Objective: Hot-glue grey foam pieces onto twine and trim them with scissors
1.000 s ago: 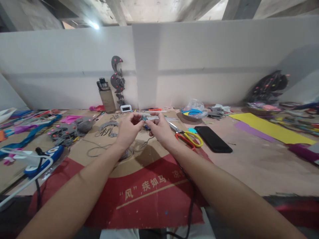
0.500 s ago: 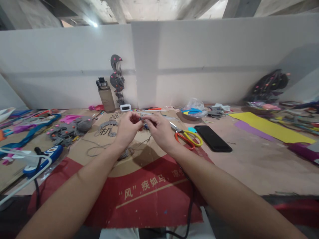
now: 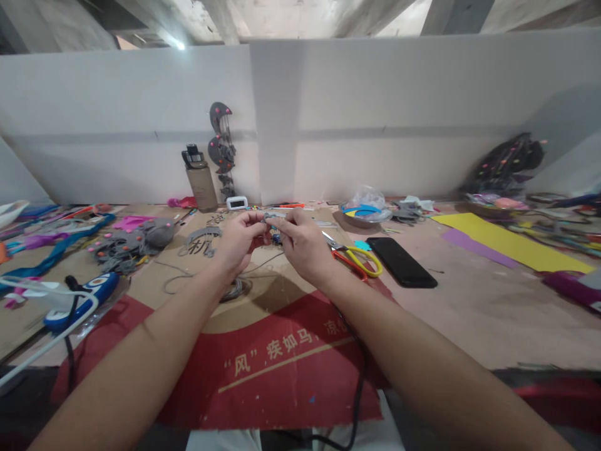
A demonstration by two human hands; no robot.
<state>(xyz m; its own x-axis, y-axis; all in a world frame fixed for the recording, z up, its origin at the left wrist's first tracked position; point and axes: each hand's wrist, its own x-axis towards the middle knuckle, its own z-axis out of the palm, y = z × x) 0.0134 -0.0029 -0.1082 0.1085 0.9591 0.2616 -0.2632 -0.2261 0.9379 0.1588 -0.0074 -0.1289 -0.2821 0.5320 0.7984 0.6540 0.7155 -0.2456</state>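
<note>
My left hand [image 3: 241,243] and my right hand [image 3: 303,244] meet above the cardboard sheet [image 3: 263,326], fingertips pinched together on a small grey craft piece [image 3: 271,220] with a bit of blue under it. Both hands are closed on it; its exact shape is hidden by the fingers. A thin grey wire [image 3: 235,289] lies coiled on the cardboard just below my left wrist. Orange-and-yellow scissors [image 3: 353,260] lie just right of my right hand.
A black phone [image 3: 400,262] lies right of the scissors. Grey cut-outs with pink dots [image 3: 126,244] and a blue-and-white glue gun [image 3: 79,299] sit at left. A bottle [image 3: 201,181] and hanging grey decoration [image 3: 221,150] stand at the white wall. Yellow and purple sheets [image 3: 507,241] lie right.
Both hands stay pinched on the small piece; they dipped slightly half a second ago and have come back up, fingers shifting a little on it.
</note>
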